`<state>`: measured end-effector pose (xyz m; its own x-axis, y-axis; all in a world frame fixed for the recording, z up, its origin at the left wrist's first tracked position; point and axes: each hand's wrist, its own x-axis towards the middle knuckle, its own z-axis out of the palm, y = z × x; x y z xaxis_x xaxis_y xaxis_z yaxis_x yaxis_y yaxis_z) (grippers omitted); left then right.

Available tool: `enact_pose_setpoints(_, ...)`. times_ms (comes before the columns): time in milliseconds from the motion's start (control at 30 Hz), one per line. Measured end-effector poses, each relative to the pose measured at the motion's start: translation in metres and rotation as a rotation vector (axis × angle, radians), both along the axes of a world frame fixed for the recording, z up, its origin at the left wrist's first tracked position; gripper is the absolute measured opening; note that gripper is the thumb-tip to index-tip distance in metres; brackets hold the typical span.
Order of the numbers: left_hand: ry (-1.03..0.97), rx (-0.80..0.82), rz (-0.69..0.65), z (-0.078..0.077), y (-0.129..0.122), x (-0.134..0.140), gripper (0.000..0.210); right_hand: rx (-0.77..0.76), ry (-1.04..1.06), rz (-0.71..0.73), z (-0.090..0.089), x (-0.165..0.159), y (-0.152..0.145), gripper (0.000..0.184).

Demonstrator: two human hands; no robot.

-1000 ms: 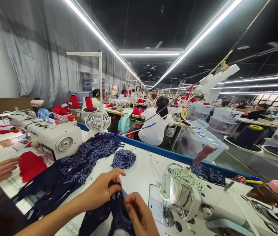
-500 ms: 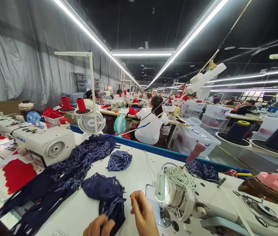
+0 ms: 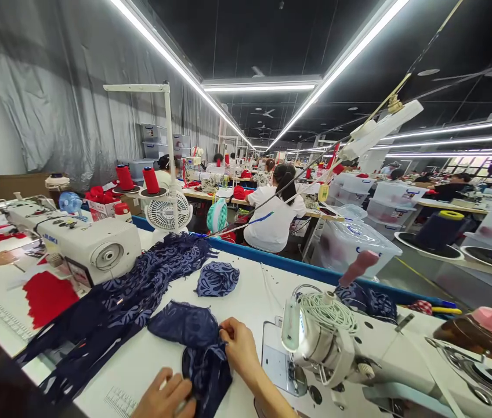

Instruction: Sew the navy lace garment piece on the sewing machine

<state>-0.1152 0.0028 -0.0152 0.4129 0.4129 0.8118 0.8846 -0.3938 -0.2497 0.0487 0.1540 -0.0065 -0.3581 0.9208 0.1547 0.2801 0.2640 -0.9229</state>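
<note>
My right hand (image 3: 241, 347) pinches the right edge of a navy lace fabric piece (image 3: 187, 324) lying on the white table. A folded lower part of navy lace (image 3: 206, 377) hangs toward me. At its left edge is my left hand (image 3: 165, 396), its curled fingers closed on the fabric; the thumb's grip is partly hidden. A separate small navy lace piece (image 3: 217, 278) lies farther back. Left of my hands stretches a long heap of navy lace pieces (image 3: 141, 296). Just right of my right hand stands a sewing machine (image 3: 328, 342), its lamp lit over the needle plate.
Another sewing machine (image 3: 93, 244) stands at the left beside red fabric (image 3: 50, 296). A white fan (image 3: 170, 212) and red thread cones (image 3: 151, 180) are behind it. A blue trough (image 3: 272, 264) edges the table. Beyond sits a co-worker in white (image 3: 270, 215), near plastic bins (image 3: 354, 244).
My right hand has moved up and left onto the fabric's edge. The lace piece is turned and spread flatter. My left hand has shifted slightly left, and the view has tilted.
</note>
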Motion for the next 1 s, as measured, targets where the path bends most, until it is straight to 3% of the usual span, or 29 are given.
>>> enact_pose_setpoints(100,0.15,0.009,0.085,0.05,0.017,-0.032,0.029,0.033,0.082,0.006,0.016,-0.002,-0.008,0.025)
enact_pose_setpoints(167,0.132,-0.039,0.155,0.069,0.024,-0.043,0.027,0.043,0.145,0.011,0.029,0.0,-0.015,0.031)
enact_pose_setpoints(233,-0.036,-0.094,0.193,0.068,0.025,-0.042,0.032,0.034,0.191,0.018,0.04,0.004,-0.021,0.032)
enact_pose_setpoints(333,-0.285,-0.186,0.17,0.039,0.024,-0.019,0.033,-0.001,0.231,0.044,0.048,0.009,-0.027,0.03)
enact_pose_setpoints(433,-0.371,-0.24,0.114,0.013,0.023,0.007,0.042,-0.029,0.253,0.08,0.049,0.014,-0.032,0.03)
enact_pose_setpoints(500,-0.372,-0.256,0.05,0.009,0.027,0.018,0.048,-0.038,0.267,0.098,0.049,0.017,-0.034,0.032)
enact_pose_setpoints(633,-0.403,-0.36,-0.136,0.029,0.038,0.023,0.037,-0.05,0.307,0.098,0.051,0.022,-0.036,0.039)
enact_pose_setpoints(733,-0.506,-0.503,-0.196,0.051,0.042,0.026,0.025,-0.072,0.358,0.112,0.055,0.024,-0.036,0.047)
enact_pose_setpoints(1000,-0.67,-0.757,-0.068,0.081,0.04,0.031,0.013,-0.107,0.453,0.155,0.063,0.024,-0.046,0.044)
